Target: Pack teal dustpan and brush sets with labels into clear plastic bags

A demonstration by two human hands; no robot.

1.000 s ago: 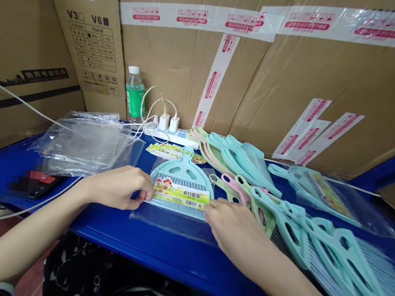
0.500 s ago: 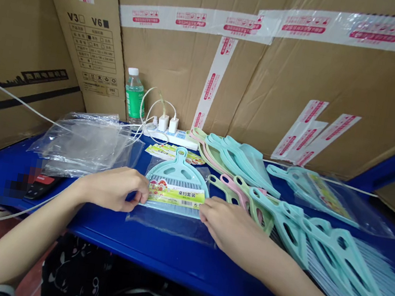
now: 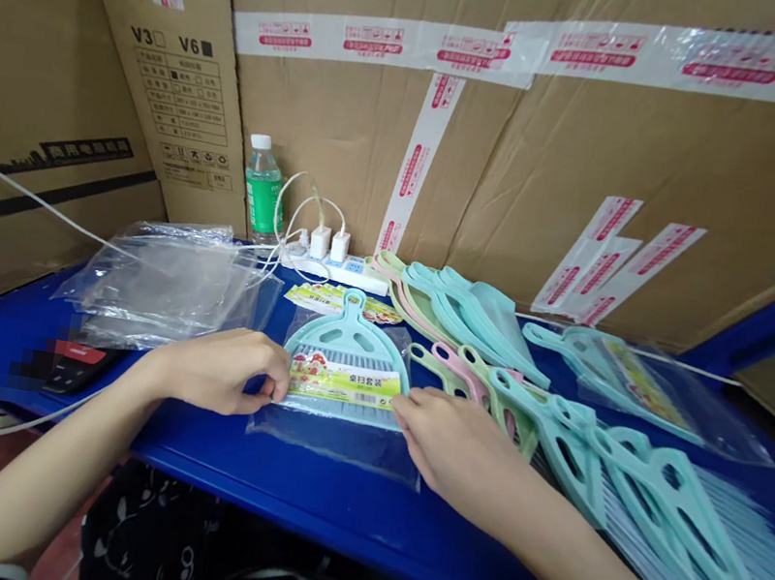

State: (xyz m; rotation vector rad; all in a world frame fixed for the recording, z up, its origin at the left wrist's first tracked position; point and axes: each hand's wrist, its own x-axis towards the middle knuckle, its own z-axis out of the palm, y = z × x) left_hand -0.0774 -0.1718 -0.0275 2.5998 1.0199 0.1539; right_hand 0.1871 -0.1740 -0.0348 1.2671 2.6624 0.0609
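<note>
Dustpan set: the mint dustpan (image 3: 350, 331) is lying flat on the blue table (image 3: 242, 463) right in the middle of my feed, handle pointing away, with a bristled brush laid across it. All of it sits inside a clear bag (image 3: 338, 444) whose near end spreads out toward the table edge.
Label card: the printed card (image 3: 345, 381) is over the bristles, text facing up, pretty much level from what I can see.
Left hand: my left hand (image 3: 228, 371) is at the bag's left edge, thumb and forefinger pinched together on the plastic, basically no gap.
Right hand: the right hand (image 3: 443, 426) has its fingers curled in on the right edge of the bag, just beside the card. Thumb's tucked underneath, so I can't tell how hard it's gripping.
Right side: loose brushes (image 3: 554, 444) in a messy overlapping row, stacked dustpans (image 3: 458, 306) behind them, plus a bagged set (image 3: 627, 382) farther over.
Left side: pile of clear bags (image 3: 163, 289), with a black and red item (image 3: 81, 367), partly blurred out, nearer me.
Back edge: green-label bottle (image 3: 262, 197), white power strip (image 3: 353, 273) with chargers in it, and fanned-out spare cards (image 3: 313, 296) just in front, all against cardboard (image 3: 351, 147).
</note>
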